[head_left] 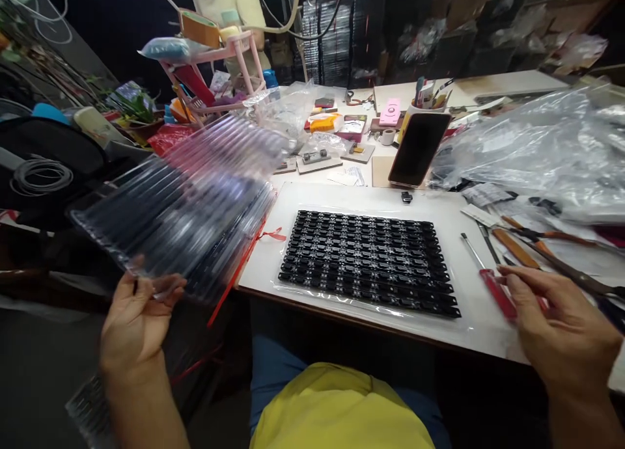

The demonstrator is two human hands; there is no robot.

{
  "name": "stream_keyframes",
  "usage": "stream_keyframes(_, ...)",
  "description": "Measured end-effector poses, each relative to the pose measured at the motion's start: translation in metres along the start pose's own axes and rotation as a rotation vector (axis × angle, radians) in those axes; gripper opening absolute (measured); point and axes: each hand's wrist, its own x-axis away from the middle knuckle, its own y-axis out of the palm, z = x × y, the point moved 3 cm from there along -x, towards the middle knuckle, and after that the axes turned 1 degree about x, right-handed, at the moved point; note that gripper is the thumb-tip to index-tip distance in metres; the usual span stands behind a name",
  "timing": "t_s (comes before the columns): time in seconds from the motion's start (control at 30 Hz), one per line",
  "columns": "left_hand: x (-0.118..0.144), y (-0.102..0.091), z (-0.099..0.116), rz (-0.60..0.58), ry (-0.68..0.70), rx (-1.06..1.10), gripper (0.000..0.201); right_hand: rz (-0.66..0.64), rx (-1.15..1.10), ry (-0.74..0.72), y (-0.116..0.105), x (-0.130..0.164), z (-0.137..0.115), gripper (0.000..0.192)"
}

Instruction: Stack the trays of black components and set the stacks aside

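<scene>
Left hand: left hand [134, 322] at 8 o'clock grips the near edge of a clear ribbed tray [188, 202], lifted and tilted off the table's left.
Right hand: right hand [561, 332] at 4 o'clock, fingers loosely curled, lies over a red-handled screwdriver [491, 283]; whether it grips cannot be told.
Flat tray: flat tray [368, 257] on the white table [303, 205] holds rows of small black parts.
Cup: pen cup [427, 97] at 1 o'clock holds pens.
Unclear: lifted tray motion-blurred, contents unreadable.

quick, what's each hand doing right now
Left hand: closed on the edge of a stack of clear plastic trays, held up.
Right hand: open, fingers over the red-handled screwdriver; grip cannot be told.
</scene>
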Motion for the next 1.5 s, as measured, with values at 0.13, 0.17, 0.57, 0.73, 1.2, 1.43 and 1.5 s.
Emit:
stream_keyframes(0.13,0.014,0.054,-0.01,-0.254,-0.056,0.005,0.057,-0.003,-0.42,0.094,0.002,-0.022,-0.029,0.019)
stream_keyframes(0.17,0.017,0.067,-0.014,-0.314,-0.073,0.004,0.06,-0.078,-0.522,0.114,0.005,-0.029,-0.035,0.025)
stream_keyframes(0.57,0.013,0.116,-0.064,-0.52,-0.077,-0.292,0.068,-0.584,-0.332,0.24,0.023,-0.019,-0.025,0.069)
stream_keyframes(0.73,0.01,0.112,-0.086,-0.519,0.224,-0.739,0.042,-0.575,-0.005,0.125,0.008,0.009,-0.009,0.066)
stream_keyframes(1.2,0.004,0.124,-0.088,-0.659,0.277,-0.847,0.04,-0.646,0.13,0.213,0.0,-0.004,0.017,0.072)
stream_keyframes(1.43,-0.016,0.148,-0.093,-0.671,0.289,-0.887,0.051,-0.436,0.22,-0.033,0.028,-0.036,0.019,0.059)
stream_keyframes(1.5,-0.02,0.155,-0.093,-0.688,0.323,-0.909,0.049,-0.41,0.257,-0.144,0.039,-0.038,0.013,0.053)
